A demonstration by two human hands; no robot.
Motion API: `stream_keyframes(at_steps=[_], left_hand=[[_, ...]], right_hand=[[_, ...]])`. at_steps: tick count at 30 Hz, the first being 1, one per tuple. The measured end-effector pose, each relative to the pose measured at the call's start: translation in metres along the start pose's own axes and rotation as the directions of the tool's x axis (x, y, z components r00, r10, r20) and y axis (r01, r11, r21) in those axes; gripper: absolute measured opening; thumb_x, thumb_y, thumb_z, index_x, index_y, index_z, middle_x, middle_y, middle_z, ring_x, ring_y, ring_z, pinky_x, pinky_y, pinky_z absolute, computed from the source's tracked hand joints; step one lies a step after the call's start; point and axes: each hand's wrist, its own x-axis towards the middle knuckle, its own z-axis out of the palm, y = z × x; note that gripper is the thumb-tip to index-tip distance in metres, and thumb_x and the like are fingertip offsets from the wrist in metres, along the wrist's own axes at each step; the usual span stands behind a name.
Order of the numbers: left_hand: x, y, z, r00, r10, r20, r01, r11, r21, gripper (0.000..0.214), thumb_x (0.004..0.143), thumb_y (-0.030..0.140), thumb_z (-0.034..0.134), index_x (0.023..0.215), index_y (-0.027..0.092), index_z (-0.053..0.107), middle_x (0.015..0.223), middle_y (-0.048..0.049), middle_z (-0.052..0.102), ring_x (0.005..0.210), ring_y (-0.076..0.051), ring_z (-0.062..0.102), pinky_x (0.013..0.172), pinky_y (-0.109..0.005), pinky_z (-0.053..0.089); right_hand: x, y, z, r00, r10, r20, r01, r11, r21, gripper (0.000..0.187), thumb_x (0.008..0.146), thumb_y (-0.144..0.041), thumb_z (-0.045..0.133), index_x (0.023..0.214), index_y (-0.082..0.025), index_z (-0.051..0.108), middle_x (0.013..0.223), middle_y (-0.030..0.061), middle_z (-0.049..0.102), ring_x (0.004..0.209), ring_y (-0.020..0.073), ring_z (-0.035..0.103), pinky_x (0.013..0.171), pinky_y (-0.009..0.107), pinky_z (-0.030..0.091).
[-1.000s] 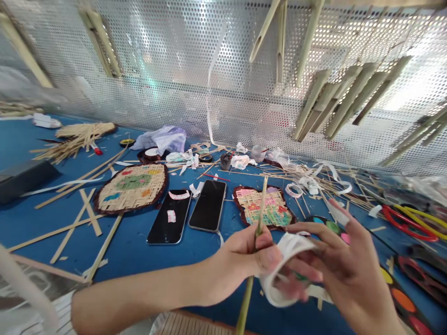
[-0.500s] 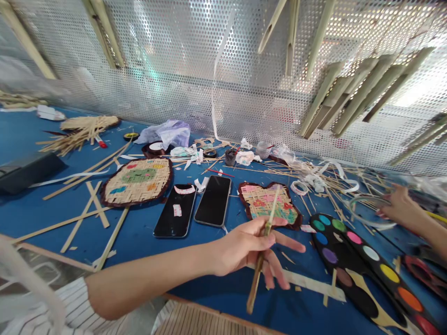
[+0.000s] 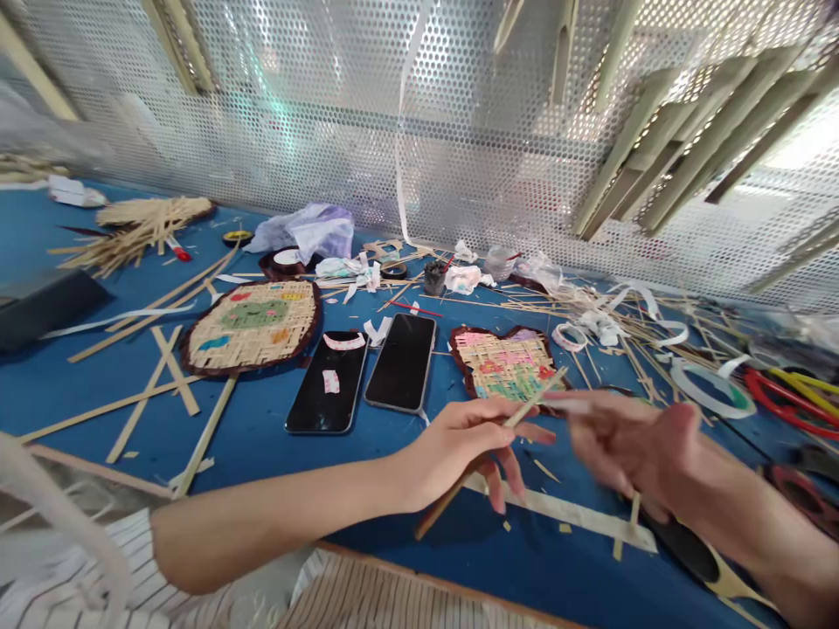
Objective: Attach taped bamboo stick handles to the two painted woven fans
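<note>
The left hand [image 3: 459,445] was closed on a thin pale bamboo stick [image 3: 536,395], thumb and forefinger pinched together on its middle, the other fingers curled loosely below. The stick was held clear of the blue table [image 3: 262,437] and tilted. Its lower end pointed back towards the person at the near table edge, and its upper end rose to the right.

The right hand [image 3: 622,437] was blurred. Its fingertips were near the stick's upper end, but it could not be determined whether they were touching it, or whether they were apart or together.

Just beyond the stick's upper end lay a small heart-shaped woven bamboo mat with coloured patches and a dark border [image 3: 502,367]. A long flat pale bamboo strip [image 3: 577,515] lay on the table under both hands.

To the left were two black smartphones, face up and side by side [image 3: 328,393] [image 3: 401,362], and a larger woven bamboo fan [image 3: 253,323]. A white tape roll [image 3: 711,389] lay to the right among loose bamboo slivers.
</note>
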Motion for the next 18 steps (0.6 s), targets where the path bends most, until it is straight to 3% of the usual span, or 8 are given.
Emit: stream_keyframes(at_steps=[2, 4, 7, 11, 14, 18], left_hand=[[-0.002, 0.002, 0.0, 0.999, -0.032, -0.03, 0.033, 0.998, 0.045, 0.036, 0.084, 0.016, 0.051, 0.119, 0.013, 0.061, 0.057, -0.0001, 0.06, 0.041, -0.006, 0.047, 0.037, -0.017, 0.034], [-0.003, 0.003, 0.0, 0.998, -0.053, -0.033, 0.055, 0.997, 0.059, 0.035, 0.084, 0.015, 0.05, 0.117, 0.014, 0.063, 0.052, 0.0032, 0.054, 0.037, -0.003, 0.034, 0.036, -0.016, 0.024], [-0.003, 0.004, 0.002, 0.999, -0.037, -0.002, 0.037, 0.997, 0.061, 0.033, 0.084, 0.014, 0.05, 0.113, 0.015, 0.065, 0.067, -0.0012, 0.062, 0.04, -0.001, 0.03, 0.038, -0.017, 0.021], [-0.003, 0.005, 0.002, 1.0, -0.03, 0.004, 0.03, 0.998, 0.048, 0.023, 0.086, 0.016, 0.05, 0.103, 0.015, 0.065, 0.084, -0.0061, 0.067, 0.04, -0.001, 0.025, 0.038, -0.019, 0.018], [-0.003, 0.005, 0.002, 1.0, -0.028, -0.007, 0.029, 0.999, 0.031, 0.014, 0.088, 0.017, 0.05, 0.09, 0.014, 0.064, 0.078, -0.0037, 0.066, 0.038, -0.001, 0.022, 0.037, -0.02, 0.015], [-0.002, 0.003, 0.002, 0.997, -0.056, -0.05, 0.058, 0.998, 0.037, 0.015, 0.089, 0.025, 0.052, 0.085, 0.013, 0.061, 0.073, -0.0014, 0.063, 0.038, 0.0, 0.023, 0.037, -0.02, 0.015]], right_hand=[[0.0, 0.001, 0.018, 0.974, 0.111, 0.197, -0.138, 0.982, 0.131, 0.075, 0.082, -0.074, 0.03, 0.123, -0.018, 0.058, 0.051, -0.0045, 0.043, 0.043, 0.0084, 0.03, 0.047, 0.024, 0.028], [0.003, 0.004, 0.02, 0.954, 0.154, 0.258, -0.203, 0.963, 0.176, 0.079, 0.084, -0.073, 0.025, 0.126, -0.014, 0.056, 0.047, -0.006, 0.04, 0.039, 0.0064, 0.023, 0.042, 0.023, 0.019], [0.007, 0.009, 0.013, 0.957, 0.181, 0.227, -0.215, 0.967, 0.134, 0.081, 0.088, -0.07, 0.016, 0.127, -0.01, 0.054, 0.043, -0.0068, 0.038, 0.035, 0.0061, 0.018, 0.039, 0.024, 0.011], [0.005, 0.011, 0.014, 0.977, 0.147, 0.157, -0.15, 0.989, 0.003, 0.075, 0.091, -0.065, 0.023, 0.13, -0.007, 0.052, 0.045, -0.0069, 0.037, 0.04, 0.0077, 0.018, 0.041, 0.025, 0.012], [0.002, 0.014, 0.02, 0.987, 0.094, 0.131, -0.087, 0.994, -0.061, 0.073, 0.09, -0.065, 0.032, 0.132, -0.008, 0.051, 0.05, -0.0069, 0.033, 0.045, 0.0088, 0.023, 0.044, 0.025, 0.016], [0.0, 0.023, 0.023, 0.998, 0.048, 0.028, -0.04, 0.971, -0.237, 0.065, 0.089, -0.062, 0.038, 0.137, -0.018, 0.049, 0.061, -0.0048, 0.03, 0.054, 0.0101, 0.022, 0.047, 0.025, 0.017]])
